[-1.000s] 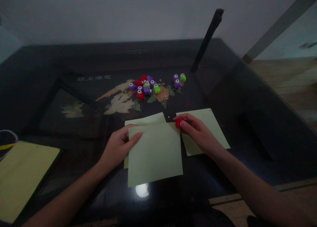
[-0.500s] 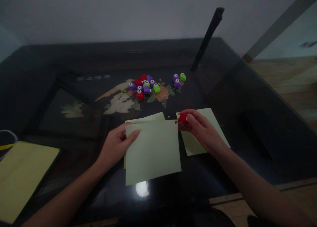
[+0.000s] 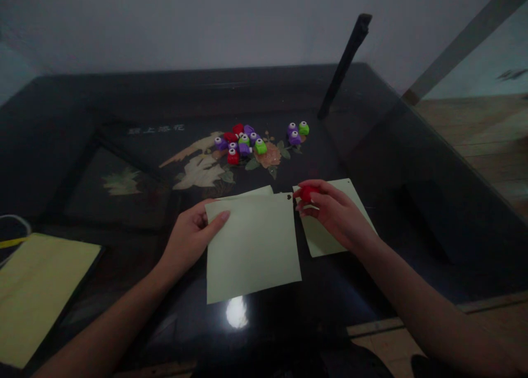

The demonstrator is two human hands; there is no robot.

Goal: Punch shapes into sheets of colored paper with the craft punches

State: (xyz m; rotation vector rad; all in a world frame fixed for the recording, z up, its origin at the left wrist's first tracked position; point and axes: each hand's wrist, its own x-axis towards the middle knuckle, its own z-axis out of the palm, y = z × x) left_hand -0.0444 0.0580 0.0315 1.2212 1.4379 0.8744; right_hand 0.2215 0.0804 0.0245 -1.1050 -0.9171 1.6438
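Observation:
My left hand (image 3: pixel 190 236) pinches the left edge of a pale green paper sheet (image 3: pixel 253 246) and holds it a little above the dark glass table (image 3: pixel 124 97). A small punched hole shows at the sheet's top right corner. My right hand (image 3: pixel 330 210) is closed around a small red paper punch (image 3: pixel 306 193), just right of that corner. A second pale sheet (image 3: pixel 251 192) lies under the held one, with only its top edge showing. Under my right hand lies a third sheet (image 3: pixel 325 235).
A cluster of several small purple, green and red punches (image 3: pixel 243 143) sits mid-table, with three more (image 3: pixel 297 132) to its right. A yellow paper stack (image 3: pixel 37 290) lies at the left edge. A dark stick (image 3: pixel 344 64) leans at the back right. Wood floor lies to the right.
The red punch has come off the sheet's top right corner and moved slightly right, leaving a small hole. My left hand has lifted and drawn the sheet a little left and nearer.

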